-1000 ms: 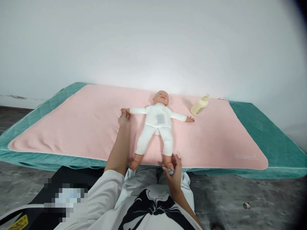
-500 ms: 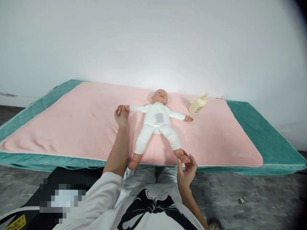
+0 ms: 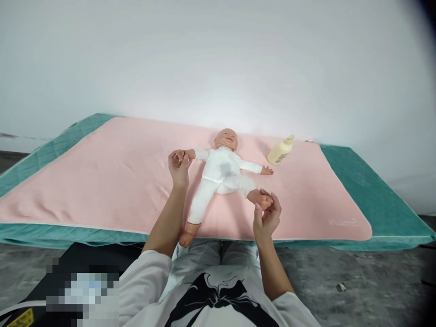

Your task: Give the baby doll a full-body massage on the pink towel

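A baby doll (image 3: 221, 165) with a white cloth body lies face up on a pink mat (image 3: 136, 181), its head toward the wall. My left hand (image 3: 179, 168) has its fingers wrapped round the doll's hand on the left side. On the right, my right hand (image 3: 268, 212) grips the doll's foot, which is raised off the mat with that leg bent outward. The doll's other foot (image 3: 189, 234) hangs over the front edge. Its other arm lies stretched out on the mat.
A pale yellow pump bottle (image 3: 280, 151) leans on the mat to the right of the doll. Green bedding (image 3: 371, 190) shows around the mat. A black object (image 3: 102, 254) stands at the lower left, partly blurred out. Behind the bed rises a wall.
My right hand has moved up and toward the wall with the doll's foot. My left hand has shifted slightly right with the doll's hand, bending that arm inward.
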`<action>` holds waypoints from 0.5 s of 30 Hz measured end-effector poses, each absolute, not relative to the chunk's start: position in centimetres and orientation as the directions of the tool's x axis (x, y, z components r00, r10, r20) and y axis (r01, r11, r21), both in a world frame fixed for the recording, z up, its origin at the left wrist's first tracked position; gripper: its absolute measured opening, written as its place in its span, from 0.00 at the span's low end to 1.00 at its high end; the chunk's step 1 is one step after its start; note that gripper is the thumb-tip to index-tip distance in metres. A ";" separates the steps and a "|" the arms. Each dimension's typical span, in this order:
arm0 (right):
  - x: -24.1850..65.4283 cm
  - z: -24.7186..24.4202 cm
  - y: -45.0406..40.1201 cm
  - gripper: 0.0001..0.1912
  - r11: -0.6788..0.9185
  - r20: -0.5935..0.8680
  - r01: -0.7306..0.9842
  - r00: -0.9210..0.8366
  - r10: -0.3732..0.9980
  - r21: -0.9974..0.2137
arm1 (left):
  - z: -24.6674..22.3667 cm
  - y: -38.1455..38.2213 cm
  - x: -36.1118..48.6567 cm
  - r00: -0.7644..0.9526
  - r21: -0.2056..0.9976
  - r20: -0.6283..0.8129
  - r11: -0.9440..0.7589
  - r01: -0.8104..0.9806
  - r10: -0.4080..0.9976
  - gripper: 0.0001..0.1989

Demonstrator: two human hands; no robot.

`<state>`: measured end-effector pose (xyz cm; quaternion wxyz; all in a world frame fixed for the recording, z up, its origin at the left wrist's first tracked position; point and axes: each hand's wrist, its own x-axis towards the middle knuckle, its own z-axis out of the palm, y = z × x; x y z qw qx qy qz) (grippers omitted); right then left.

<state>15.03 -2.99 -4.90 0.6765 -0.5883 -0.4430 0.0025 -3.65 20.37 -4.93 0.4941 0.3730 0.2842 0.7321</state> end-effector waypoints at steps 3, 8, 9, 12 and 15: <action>15.0 -4.6 -1.9 0.25 0.297 0.581 0.508 0.611 0.538 -0.809 | -4.8 19.6 -2.9 -0.225 0.806 0.331 -0.399 -0.437 0.916 0.17; 15.0 -4.5 -0.4 0.24 0.320 0.564 0.467 0.624 0.541 -0.824 | -4.8 18.8 -2.0 -0.191 0.809 0.413 -0.455 -0.371 0.891 0.18; 14.9 -4.6 -0.1 0.24 0.327 0.564 0.462 0.624 0.541 -0.825 | -4.9 18.7 -1.8 -0.176 0.812 0.416 -0.452 -0.370 0.892 0.19; 14.7 -5.0 0.5 0.24 0.331 0.572 0.470 0.605 0.553 -0.818 | -4.9 18.2 -1.4 -0.093 0.855 0.408 -0.415 -0.312 0.908 0.20; 14.5 -5.8 0.8 0.24 0.341 0.600 0.504 0.555 0.576 -0.794 | -4.7 18.0 -1.3 0.062 0.864 0.491 -0.478 -0.157 0.869 0.19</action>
